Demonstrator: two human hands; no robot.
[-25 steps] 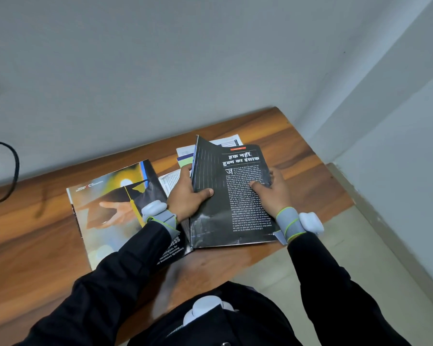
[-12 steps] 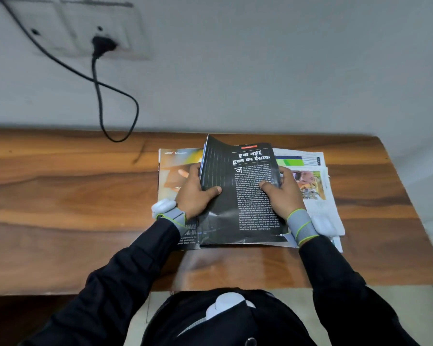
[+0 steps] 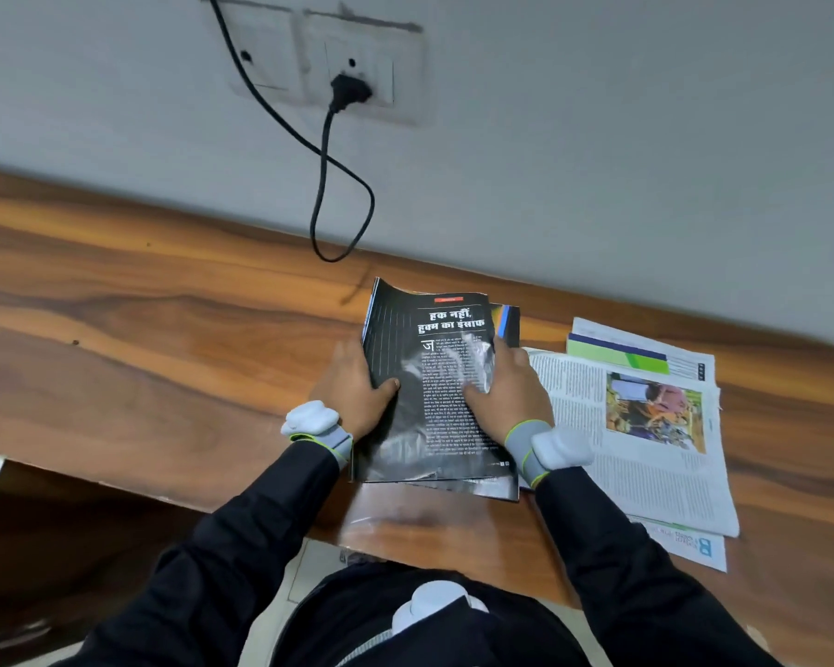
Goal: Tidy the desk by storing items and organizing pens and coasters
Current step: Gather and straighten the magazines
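A dark magazine (image 3: 441, 426) with white Hindi print lies near the front edge of the wooden desk (image 3: 164, 339), on top of a second glossy magazine whose edge shows beneath it at the right and bottom. My left hand (image 3: 355, 392) grips its left edge, thumb on the page and fingers behind. My right hand (image 3: 506, 392) holds its right edge, thumb pressed on the page. No pens or coasters are in sight.
To the right lies a pile of newspaper pages (image 3: 646, 426) with a colour photo, reaching the desk's front edge. A black cable (image 3: 328, 185) hangs from a plug in the wall socket (image 3: 352, 89) down to the back of the desk.
My view has swung left and the wall socket has come into sight. Both hands have pulled the magazines left, off the newspapers, and stacked them together.
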